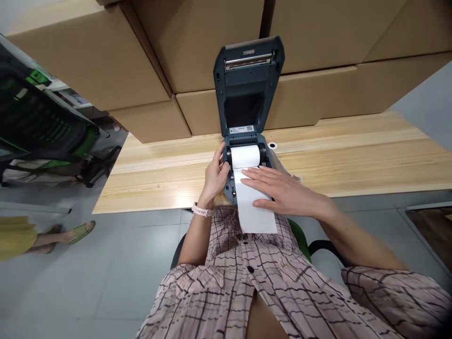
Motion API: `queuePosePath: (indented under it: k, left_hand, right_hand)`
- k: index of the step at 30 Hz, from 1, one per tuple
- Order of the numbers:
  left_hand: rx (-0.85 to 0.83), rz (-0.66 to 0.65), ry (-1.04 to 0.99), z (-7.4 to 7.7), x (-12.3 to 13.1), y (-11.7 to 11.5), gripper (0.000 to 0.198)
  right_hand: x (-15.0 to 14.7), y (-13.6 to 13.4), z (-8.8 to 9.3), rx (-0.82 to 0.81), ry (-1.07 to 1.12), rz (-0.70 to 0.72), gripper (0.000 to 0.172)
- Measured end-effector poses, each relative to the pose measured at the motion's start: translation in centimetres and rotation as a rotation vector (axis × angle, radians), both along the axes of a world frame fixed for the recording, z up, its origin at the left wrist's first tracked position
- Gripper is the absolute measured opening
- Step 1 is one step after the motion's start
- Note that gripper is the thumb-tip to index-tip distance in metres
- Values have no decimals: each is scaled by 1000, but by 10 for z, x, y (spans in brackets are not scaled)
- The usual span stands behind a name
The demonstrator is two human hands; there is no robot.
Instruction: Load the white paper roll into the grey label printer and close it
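Observation:
A dark grey label printer [228,190] sits at the table's front edge, its lid [243,82] raised. Inside lies a white label roll [246,155], and a strip of its paper [256,214] runs out over the front towards my lap. My left hand [216,172] grips the printer's left side, the fingers along the outer wall and the thumb near the rim. Stretched out flat, the fingers of my right hand [273,188] rest on the paper strip where it crosses the printer's front. That hand covers part of the printer's right front.
Behind the printer, stacked cardboard boxes [197,47] fill the back of the wooden table [158,174]. A small white roll [272,146] stands right of the printer. At the left are an office chair [42,117] and another person's foot in a green sandal [83,231].

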State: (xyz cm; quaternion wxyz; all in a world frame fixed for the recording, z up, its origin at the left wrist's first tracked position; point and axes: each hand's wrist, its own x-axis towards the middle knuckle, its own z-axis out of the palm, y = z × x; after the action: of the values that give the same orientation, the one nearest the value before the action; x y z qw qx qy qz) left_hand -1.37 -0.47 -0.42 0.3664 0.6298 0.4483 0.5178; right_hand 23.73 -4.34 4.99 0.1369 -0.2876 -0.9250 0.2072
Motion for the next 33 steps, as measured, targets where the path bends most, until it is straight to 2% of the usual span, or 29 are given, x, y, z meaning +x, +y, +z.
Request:
queuePosePath:
  k: [4, 9, 17, 20, 22, 25, 28, 31, 33]
  left_hand:
    - [2, 33, 3, -1, 1, -1, 57]
    - [-48, 60, -10, -4, 2, -2, 56]
    - [-66, 77, -32, -9, 1, 1, 57]
    - [-46, 78, 6, -4, 1, -3, 54]
    - [34, 126, 106, 3, 3, -12, 52]
    - [263, 199, 360, 16, 11, -38, 46]
    - [402, 17, 613, 22, 24, -68, 46]
    - [431, -29, 813, 21, 34, -94, 52]
    - [455, -14, 858, 20, 35, -106, 54]
  right_hand:
    - [-8, -14, -13, 89, 31, -72, 67]
    - [-17, -31, -21, 148, 52, -147, 73]
    - [-18, -40, -22, 115, 63, -178, 69]
    - [-18, -39, -22, 116, 53, -182, 67]
    - [-19, -40, -24, 137, 57, -183, 66]
    - [-21, -42, -29, 179, 89, -190, 64]
    - [-13, -41, -26, 201, 183, -156, 59]
    - [8, -25, -8, 102, 403, -68, 31]
    - [23, 1, 11, 94, 604, -170, 18]
